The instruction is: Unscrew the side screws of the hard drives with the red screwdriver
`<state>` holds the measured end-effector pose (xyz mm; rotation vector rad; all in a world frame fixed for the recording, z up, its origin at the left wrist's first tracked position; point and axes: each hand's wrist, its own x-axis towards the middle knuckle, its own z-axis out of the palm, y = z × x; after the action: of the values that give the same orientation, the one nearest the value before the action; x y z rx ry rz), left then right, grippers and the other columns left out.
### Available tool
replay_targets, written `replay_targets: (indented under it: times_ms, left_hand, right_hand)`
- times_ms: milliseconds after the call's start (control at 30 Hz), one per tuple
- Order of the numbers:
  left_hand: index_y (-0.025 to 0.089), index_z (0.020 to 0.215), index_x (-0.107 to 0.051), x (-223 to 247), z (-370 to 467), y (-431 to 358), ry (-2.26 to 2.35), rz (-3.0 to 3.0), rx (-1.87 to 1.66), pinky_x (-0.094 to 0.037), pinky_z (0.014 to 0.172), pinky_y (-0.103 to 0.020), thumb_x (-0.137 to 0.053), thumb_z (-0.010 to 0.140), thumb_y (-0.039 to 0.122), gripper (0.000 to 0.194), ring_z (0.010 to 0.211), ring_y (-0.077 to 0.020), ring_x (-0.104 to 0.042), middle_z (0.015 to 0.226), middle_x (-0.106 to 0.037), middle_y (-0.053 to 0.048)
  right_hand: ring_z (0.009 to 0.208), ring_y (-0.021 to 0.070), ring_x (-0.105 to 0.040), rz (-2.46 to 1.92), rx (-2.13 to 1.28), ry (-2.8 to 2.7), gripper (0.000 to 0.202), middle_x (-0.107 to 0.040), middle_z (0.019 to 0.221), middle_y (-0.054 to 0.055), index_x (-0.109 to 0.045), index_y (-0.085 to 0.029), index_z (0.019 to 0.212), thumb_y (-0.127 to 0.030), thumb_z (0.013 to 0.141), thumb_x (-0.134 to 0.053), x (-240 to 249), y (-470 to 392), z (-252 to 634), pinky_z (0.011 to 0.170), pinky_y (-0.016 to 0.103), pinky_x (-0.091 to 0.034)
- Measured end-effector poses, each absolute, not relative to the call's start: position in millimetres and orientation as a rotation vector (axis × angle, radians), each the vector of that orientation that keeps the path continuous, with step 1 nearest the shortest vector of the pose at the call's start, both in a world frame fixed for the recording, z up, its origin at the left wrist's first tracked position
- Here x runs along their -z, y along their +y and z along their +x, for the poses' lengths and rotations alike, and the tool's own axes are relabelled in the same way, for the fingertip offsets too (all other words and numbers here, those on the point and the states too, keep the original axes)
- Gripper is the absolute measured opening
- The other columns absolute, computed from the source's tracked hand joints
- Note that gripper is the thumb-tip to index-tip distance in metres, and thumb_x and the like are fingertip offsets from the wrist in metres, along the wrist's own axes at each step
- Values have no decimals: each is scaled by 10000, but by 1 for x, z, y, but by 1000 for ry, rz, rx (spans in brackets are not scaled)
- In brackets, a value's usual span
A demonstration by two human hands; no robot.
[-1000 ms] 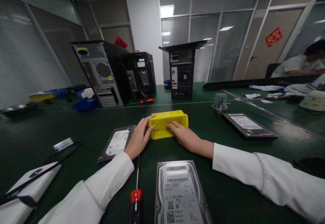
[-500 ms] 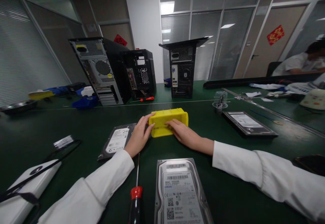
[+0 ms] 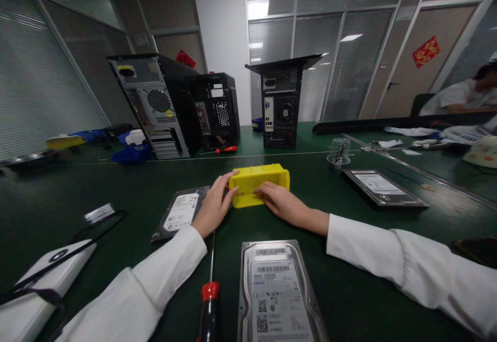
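A small yellow plastic bin (image 3: 277,174) is tilted so its open side faces me. My left hand (image 3: 213,205) is closed around the bin's left wall, thumb inside and fingers outside. Inside the bin, the fingers of my right hand (image 3: 277,199) are bent together near its floor; whatever they pinch is too small to make out. A few tiny dark bits show by my left thumb. Nearest to me lies a silver hard drive (image 3: 275,285), label up. Left of it is a screwdriver (image 3: 210,300) with a red and black handle. Another hard drive (image 3: 180,212) lies partly behind my left hand.
A third hard drive (image 3: 382,189) and a clear container (image 3: 339,153) of metal parts are at right. Computer cases (image 3: 171,104) stand at the back, with a small red screwdriver (image 3: 226,149) before them. A white device (image 3: 46,280) with a black strap lies at left. Another person (image 3: 458,96) sits far right.
The view has shifted very slightly. Both hands keep the same place on and in the yellow bin.
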<state>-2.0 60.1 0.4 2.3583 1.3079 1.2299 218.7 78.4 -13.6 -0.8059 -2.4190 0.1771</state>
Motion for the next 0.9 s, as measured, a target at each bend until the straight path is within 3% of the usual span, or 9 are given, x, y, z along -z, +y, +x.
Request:
replay_targets:
  times_ms: [400, 600, 900]
  left_hand:
    - [180, 1297, -409, -1, -1, 59, 1323, 2344, -1208, -422, 924, -346, -420, 910, 245, 392, 1000, -195, -535, 1228, -517, -103]
    - [183, 1296, -408, -3, -1, 57, 1331, 2340, -1200, -431, 906, -357, -416, 911, 255, 392, 975, -195, -538, 1200, -532, -102]
    - [181, 1296, -403, -4, 1, 56, 1326, 2338, -1186, -446, 887, -352, -414, 911, 253, 392, 952, -190, -548, 1224, -529, -105]
  right_hand:
    - [1055, 173, -544, -837, -101, -2438, 275, -576, 1108, 112, -544, -109, 1109, -62, 861, -437, 12, 76, 218, 943, 335, -458]
    - [1020, 229, -560, -943, -10, -2503, 314, -568, 1086, 176, -528, -93, 1173, -90, 884, -403, 14, 75, 219, 869, 412, -487]
    - [907, 224, -614, -1063, 44, -2503, 314, -607, 1002, 153, -501, -107, 1202, -136, 902, -413, 13, 74, 219, 778, 391, -512]
